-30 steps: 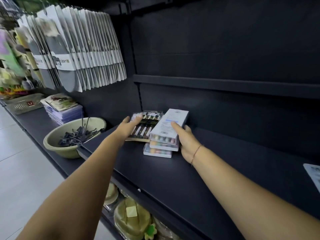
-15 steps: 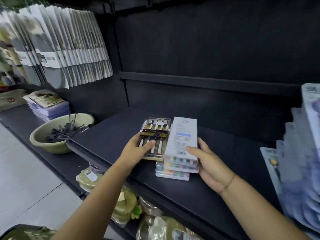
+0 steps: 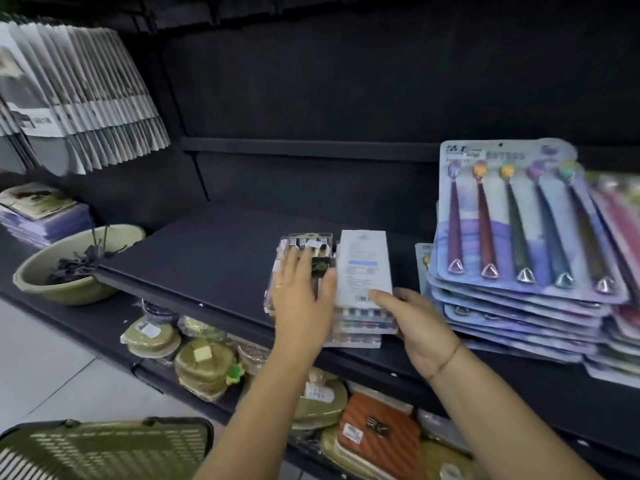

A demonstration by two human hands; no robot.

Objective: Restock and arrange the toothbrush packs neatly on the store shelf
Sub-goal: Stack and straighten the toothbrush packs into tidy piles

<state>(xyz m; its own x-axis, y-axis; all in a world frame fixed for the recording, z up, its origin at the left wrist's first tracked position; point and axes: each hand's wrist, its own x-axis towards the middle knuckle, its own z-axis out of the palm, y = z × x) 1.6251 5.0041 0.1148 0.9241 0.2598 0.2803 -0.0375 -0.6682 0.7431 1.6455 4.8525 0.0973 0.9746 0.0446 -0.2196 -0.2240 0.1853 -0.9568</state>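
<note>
While my left hand (image 3: 301,299) lies flat, its fingers (image 3: 289,268) straight and spread on the clear toothbrush pack (image 3: 320,242), my right hand (image 3: 419,323) lays its thumb over the near corner of the stack of boxed toothbrush packs (image 3: 363,265). Its other fingers go behind the stack's right side, and I cannot tell whether they clamp. The two lots sit side by side, touching, near the front edge of the dark shelf (image 3: 207,258), with a tall pile of carded toothbrush packs (image 3: 512,216) just to their right. I judge these packs light, stiff and slick-faced, so the stacked ones may slide off each other. I would take them by the long side edges and squeeze gently, since thin clear plastic can dent.
</note>
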